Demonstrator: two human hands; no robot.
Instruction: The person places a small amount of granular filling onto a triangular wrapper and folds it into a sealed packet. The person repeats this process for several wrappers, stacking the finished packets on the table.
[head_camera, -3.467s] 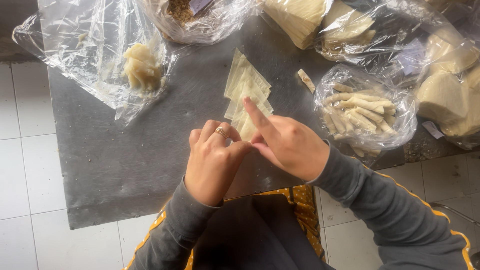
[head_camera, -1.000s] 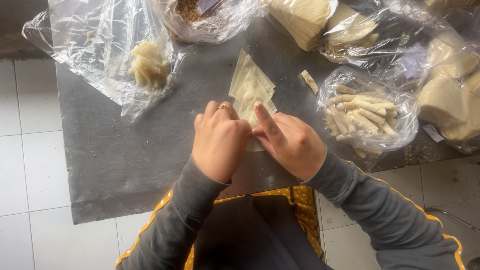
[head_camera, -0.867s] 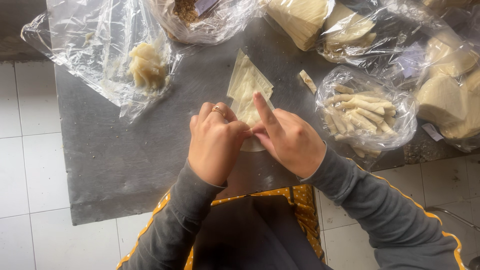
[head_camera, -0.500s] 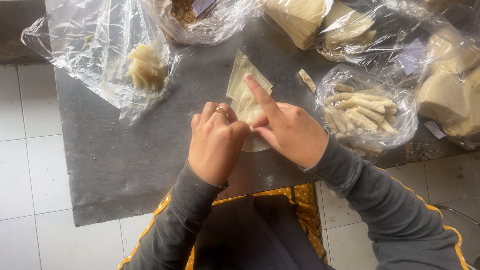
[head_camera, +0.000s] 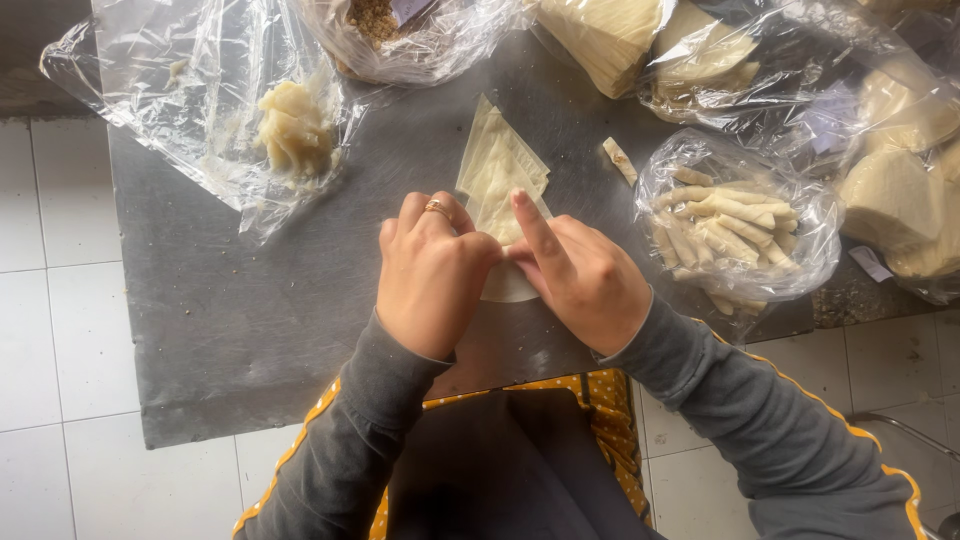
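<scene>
My left hand and my right hand meet over a pale wedge of thin pastry sheet lying on the grey tabletop. Both hands pinch the sheet's near, rounded end, which pokes out below my fingers. My right index finger stretches along the sheet. A ring sits on my left hand. What lies under my fingers is hidden.
A clear bag with several rolled pastries lies right of my hands. One loose roll rests on the table. A lump of dough on plastic is at upper left, a bag of filling at top, stacked sheets and bagged dough at right.
My hands stayed together on the sheet's near end, with my fingers shifting slightly as they work it. The camera view moved a little.
</scene>
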